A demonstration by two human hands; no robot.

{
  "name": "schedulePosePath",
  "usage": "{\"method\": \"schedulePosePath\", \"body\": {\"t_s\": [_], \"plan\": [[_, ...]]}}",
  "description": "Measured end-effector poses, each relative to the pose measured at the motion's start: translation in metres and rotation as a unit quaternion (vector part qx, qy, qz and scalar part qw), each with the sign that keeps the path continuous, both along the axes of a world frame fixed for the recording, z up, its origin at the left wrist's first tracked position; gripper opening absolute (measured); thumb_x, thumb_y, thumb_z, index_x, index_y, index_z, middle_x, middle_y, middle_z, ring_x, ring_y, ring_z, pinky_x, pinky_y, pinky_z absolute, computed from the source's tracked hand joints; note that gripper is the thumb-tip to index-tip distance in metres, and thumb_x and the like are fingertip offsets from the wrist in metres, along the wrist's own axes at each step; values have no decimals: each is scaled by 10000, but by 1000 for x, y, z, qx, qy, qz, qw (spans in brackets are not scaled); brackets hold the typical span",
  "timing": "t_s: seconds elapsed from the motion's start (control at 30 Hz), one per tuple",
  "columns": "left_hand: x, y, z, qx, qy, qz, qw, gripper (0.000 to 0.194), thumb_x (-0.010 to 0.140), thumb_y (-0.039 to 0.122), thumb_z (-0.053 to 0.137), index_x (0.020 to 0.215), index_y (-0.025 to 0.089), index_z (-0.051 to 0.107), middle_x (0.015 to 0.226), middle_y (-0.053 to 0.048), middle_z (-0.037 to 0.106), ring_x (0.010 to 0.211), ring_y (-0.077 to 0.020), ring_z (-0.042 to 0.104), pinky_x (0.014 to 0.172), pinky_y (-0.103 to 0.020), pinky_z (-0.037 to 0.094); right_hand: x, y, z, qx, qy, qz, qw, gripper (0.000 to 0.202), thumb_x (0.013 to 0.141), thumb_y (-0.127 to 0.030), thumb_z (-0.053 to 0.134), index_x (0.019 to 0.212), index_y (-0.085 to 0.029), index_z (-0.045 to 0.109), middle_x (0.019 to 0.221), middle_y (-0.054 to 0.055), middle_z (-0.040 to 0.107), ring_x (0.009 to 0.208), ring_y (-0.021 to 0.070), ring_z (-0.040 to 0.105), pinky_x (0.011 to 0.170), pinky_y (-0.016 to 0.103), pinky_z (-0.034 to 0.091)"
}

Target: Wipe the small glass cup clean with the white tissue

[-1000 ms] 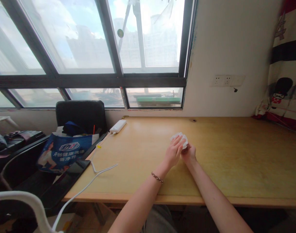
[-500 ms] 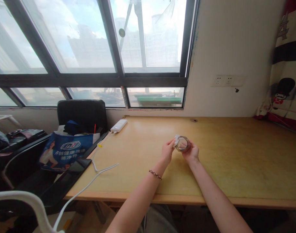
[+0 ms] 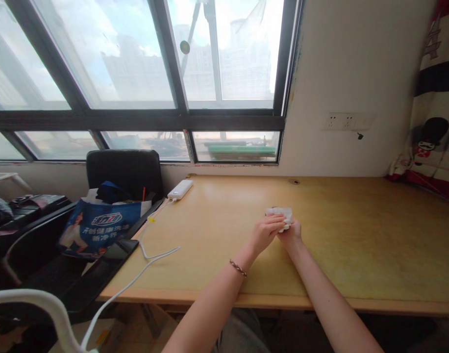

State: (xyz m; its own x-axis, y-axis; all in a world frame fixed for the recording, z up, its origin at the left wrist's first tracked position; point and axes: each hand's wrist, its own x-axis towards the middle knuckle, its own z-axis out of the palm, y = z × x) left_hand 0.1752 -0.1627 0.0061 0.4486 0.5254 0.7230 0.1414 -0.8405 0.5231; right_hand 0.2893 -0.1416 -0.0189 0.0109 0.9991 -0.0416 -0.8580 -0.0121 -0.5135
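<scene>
My left hand (image 3: 264, 233) presses a crumpled white tissue (image 3: 284, 214) against a round, see-through glass cup, fingers bent over the paper. The tissue covers nearly all of the cup, with only a sliver of its edge showing behind. My right hand (image 3: 292, 236) is wrapped round the cup from the right; its fingers are mostly hidden by the tissue and my left hand. Both hands are together above the wooden table (image 3: 217, 235), and a braided bracelet (image 3: 238, 267) circles my left wrist.
A white power bank (image 3: 180, 189) with a white cable (image 3: 151, 262) lies at the table's left edge. Left of it, a black chair (image 3: 124, 169) holds a blue bag (image 3: 103, 223). A window stands behind; wall sockets (image 3: 342, 121) and a patterned curtain (image 3: 436, 98) are at right.
My left hand has moved right with the tissue, from the cup's left side to across its front. The cup's round opening, visible before, is now covered. My right hand has hardly moved.
</scene>
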Motion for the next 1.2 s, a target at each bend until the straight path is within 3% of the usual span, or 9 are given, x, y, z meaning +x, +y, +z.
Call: {"method": "schedulePosePath", "body": {"t_s": [0.1,0.2,0.4,0.5,0.7,0.83,1.2], "plan": [[0,-4,1,29,37,-5,999,266,828,250,382,948,241,618,1010,-30,614,991,-151,532,919,-338,383,11,5,-1,-18,18,-50,998,215,711,-224,387,640,-161,580,606,43,630,591,160,595,614,310,495],[-4,-6,4,41,48,32,997,269,820,247,381,959,240,611,995,-39,618,974,-159,537,898,-351,400,18,7,-1,-37,47,-95,994,234,710,-214,355,660,-164,579,628,38,633,608,160,594,591,311,487],[-10,-5,4,19,40,161,986,277,816,238,370,971,237,601,1003,-61,603,943,-191,541,859,-363,415,20,1,4,12,70,-51,996,225,725,-202,339,639,-181,547,539,8,575,482,126,522,509,283,454],[-9,-4,1,5,26,193,981,298,824,228,348,1016,240,575,1028,-63,584,949,-190,531,851,-350,416,19,-1,6,43,82,-35,995,234,737,-201,335,593,-187,519,465,-17,517,414,106,467,481,263,438],[-7,-2,-5,40,74,182,980,389,806,134,316,1109,277,514,1031,-66,510,967,-164,478,829,-315,418,14,0,7,-21,15,-59,998,240,746,-229,356,690,-168,581,628,24,630,571,146,574,580,304,472],[-7,-1,-5,50,107,177,977,428,773,89,343,1094,307,526,1005,-63,468,923,-160,467,803,-311,415,10,-1,9,2,-13,-70,997,217,738,-220,392,694,-169,599,622,14,640,579,149,586,625,311,477],[-8,3,-7,85,128,182,971,425,766,64,361,1068,303,542,974,-54,462,892,-142,451,779,-286,405,9,-4,13,-41,17,-67,997,233,744,-199,389,698,-144,610,652,28,656,578,137,597,542,257,486]]}}
